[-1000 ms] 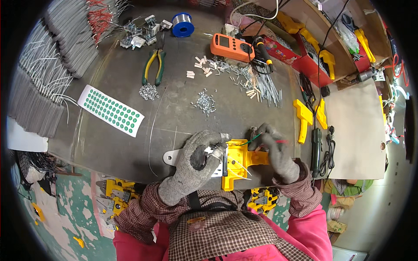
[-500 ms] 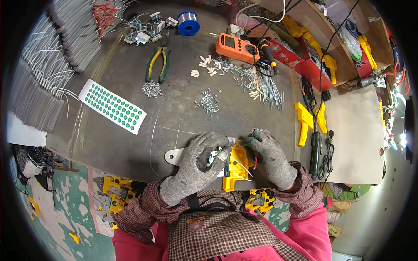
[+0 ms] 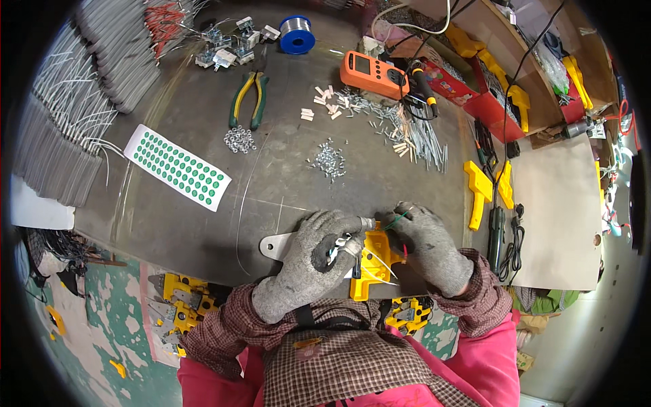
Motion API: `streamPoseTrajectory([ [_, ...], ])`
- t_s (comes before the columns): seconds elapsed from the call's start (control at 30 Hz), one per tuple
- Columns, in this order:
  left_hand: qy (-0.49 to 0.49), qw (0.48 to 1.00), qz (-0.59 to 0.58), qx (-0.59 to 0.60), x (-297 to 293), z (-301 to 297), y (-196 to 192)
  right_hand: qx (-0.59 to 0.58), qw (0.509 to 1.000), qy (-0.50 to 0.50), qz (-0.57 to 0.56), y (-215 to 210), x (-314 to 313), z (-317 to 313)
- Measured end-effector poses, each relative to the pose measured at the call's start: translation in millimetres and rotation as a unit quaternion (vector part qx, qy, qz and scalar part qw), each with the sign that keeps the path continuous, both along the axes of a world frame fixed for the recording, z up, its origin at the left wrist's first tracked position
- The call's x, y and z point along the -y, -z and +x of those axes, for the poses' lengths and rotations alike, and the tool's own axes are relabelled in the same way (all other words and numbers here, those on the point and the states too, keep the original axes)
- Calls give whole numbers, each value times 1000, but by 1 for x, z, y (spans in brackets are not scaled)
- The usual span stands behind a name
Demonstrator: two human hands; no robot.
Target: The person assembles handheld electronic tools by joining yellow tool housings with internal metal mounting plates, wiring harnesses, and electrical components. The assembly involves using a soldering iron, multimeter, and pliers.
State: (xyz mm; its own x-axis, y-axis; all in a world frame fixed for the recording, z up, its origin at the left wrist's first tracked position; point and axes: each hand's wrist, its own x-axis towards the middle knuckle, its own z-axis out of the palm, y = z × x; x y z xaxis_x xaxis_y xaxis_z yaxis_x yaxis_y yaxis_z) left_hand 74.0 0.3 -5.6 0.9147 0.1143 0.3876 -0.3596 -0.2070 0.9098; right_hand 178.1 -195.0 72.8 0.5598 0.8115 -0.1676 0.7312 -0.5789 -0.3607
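Both of my hands wear grey work gloves and work at the near edge of the table. My left hand is closed around a yellow plastic housing and its pale metal plate, whose rounded end with a hole sticks out to the left. Thin white wires come out over the housing. At its right, my right hand pinches a thin green wire with bent fingers; a bit of red shows beside them. The gloves cover much of the housing's upper part.
Small screws and nuts lie in heaps beyond my hands. Farther off are green-handled pliers, an orange meter and a blue solder spool. A sticker sheet lies left; yellow handles and a dark electric screwdriver lie right.
The view has shifted slightly. Both hands keep their places at the yellow housing; the right hand has turned a little, with the green wire still at its fingertips.
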Motion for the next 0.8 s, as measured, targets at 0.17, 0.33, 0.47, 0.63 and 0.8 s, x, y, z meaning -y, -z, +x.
streamPoseTrajectory([
  [0.17, -6, 1000, -1, 10, 4, 1, 6, -32, 999, -17, 4, 3, 0, 4],
  [0.33, 0, 1000, 13, -2, 3, -1, 4, 21, 998, -31, 52, 19, 8, 2],
  [0.47, -6, 999, 33, 3, 0, 0, -1, 76, 995, -58, 0, 25, 9, 2],
  [0.63, -6, 1000, 21, 14, 2, 3, 5, 120, 993, -13, -6, 33, 10, -9],
  [0.8, 70, 997, 36, -12, -7, -2, -9, 169, 984, -46, -35, 28, 1, -16],
])
